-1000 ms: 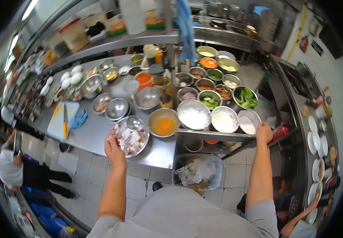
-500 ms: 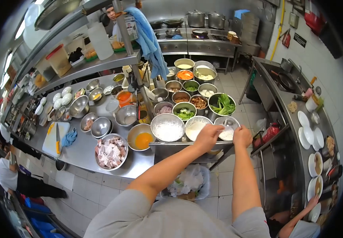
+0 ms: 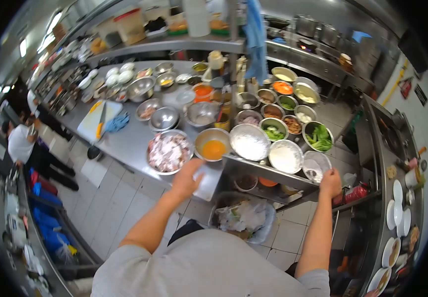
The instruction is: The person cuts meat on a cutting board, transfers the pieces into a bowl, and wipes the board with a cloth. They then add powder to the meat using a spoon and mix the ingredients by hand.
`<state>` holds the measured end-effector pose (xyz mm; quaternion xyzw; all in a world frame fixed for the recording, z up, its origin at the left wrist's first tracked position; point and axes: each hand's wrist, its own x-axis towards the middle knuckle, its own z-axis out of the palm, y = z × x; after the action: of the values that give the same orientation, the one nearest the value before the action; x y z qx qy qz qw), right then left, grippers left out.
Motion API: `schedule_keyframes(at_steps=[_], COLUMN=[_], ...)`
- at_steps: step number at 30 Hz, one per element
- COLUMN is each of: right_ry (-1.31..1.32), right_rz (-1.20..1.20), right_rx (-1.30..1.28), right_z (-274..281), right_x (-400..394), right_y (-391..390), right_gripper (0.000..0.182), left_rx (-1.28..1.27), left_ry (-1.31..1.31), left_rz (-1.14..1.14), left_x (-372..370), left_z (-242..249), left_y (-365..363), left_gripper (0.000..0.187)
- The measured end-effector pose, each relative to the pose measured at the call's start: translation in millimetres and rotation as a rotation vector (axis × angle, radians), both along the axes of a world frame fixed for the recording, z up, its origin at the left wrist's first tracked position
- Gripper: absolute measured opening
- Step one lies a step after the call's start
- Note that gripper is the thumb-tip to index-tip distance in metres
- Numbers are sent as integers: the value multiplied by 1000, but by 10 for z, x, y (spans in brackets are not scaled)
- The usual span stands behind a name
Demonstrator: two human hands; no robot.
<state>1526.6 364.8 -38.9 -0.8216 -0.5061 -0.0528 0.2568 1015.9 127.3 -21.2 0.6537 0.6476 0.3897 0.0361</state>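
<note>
My left hand [image 3: 188, 180] is in the air by the table's front edge, fingers apart and nothing in them. It is just below the bowl of floured meat [image 3: 169, 151] and the bowl of orange-yellow liquid [image 3: 213, 145]. At the right end of the row, my right hand [image 3: 331, 183] is closed at the rim of a steel bowl with white contents [image 3: 316, 166]; its fingertips are partly hidden. Two bowls of white powder, a larger one [image 3: 249, 142] and a smaller one [image 3: 285, 156], stand between my hands.
A cutting board [image 3: 91, 122] holds a yellow-handled knife [image 3: 101, 120]; a blue cloth [image 3: 117, 122] is beside it. Below the counter stands a bin [image 3: 243, 218]. White plates [image 3: 397, 210] line the right counter. People [image 3: 24, 143] stand at the left.
My left hand has left the right-end bowl, moved left and opened. My right hand stays at that bowl. The view has turned left.
</note>
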Motion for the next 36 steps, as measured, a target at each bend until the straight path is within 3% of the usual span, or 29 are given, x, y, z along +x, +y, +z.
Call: schedule_keyframes(at_steps=[1, 5, 7, 9, 11, 12, 13, 15, 16, 18, 20, 22, 23, 25, 27, 29, 30, 31, 33, 34, 36], right_ry=[-7, 40, 73, -114, -98, -189, -287, -287, -186, -24, 40, 252, 249, 333, 313, 355, 351, 363, 371, 293, 194], right_rz=[33, 58, 67, 65, 62, 131, 202, 305, 311, 285, 241, 158, 145, 170, 182, 386, 365, 433, 514, 614, 745], right_rx=[-9, 13, -15, 169, 206, 358, 500, 405, 349, 245, 185, 55, 44, -118, -43, -118, -109, -86, -30, -15, 17], right_z=[-26, -78, -104, -219, -390, -504, -583, -694, -823, -1140, -1458, -1730, -1756, -1744, -1631, -1416, -1306, -1198, -970, -837, -593], right_x=[-3, 40, 12, -112, -364, -636, -946, -1661, -2010, -2619, -3108, -3472, -3612, -3879, -4110, -4261, -4357, -4485, -4705, -4812, -5051], right_y=[25, 19, -35, -159, -457, -731, -1071, -1796, -2124, -2741, -3218, -3543, -3629, -3699, -3614, -3408, -3261, -3151, -2873, -2713, -2452], right_gripper=[43, 45, 45, 47, 53, 55, 59, 62, 62, 62, 62, 59, 59, 57, 50, 42, 42, 39, 35, 33, 29], left_rx=[9, -65, -69, -72, -229, -171, -185, -467, -469, -546, -419, -325, -337, -188, -209, -384, -430, -429, -665, -750, -799], left_ry=[44, -199, -251, -301, -123, -120, -134, -172, -182, 9, 261, -50, -53, -195, -205, 20, 25, 27, 236, 306, 297], left_rz=[127, 466, 480, 479, 512, 507, 479, 326, 295, 221, 124, -236, -248, -306, -376, -259, -245, -264, -325, -313, -281], left_x=[-323, -1344, -1794, -2213, -2582, -2758, -2878, -3032, -3002, -2750, -2546, -2473, -2441, -2419, -2657, -2902, -3005, -2983, -2923, -2833, -2727], left_z=[23, 289, 272, 168, -20, -270, -343, -485, -467, -384, -477, -417, -388, -325, -190, 3, -54, -11, 215, 220, 231], left_y=[-128, -320, -194, 3, 284, 449, 548, 761, 838, 804, 713, 672, 635, 612, 690, 763, 810, 808, 869, 900, 907], left_gripper=[44, 48, 51, 54, 69, 68, 68, 71, 71, 76, 80, 81, 81, 82, 86, 90, 103, 103, 122, 141, 147])
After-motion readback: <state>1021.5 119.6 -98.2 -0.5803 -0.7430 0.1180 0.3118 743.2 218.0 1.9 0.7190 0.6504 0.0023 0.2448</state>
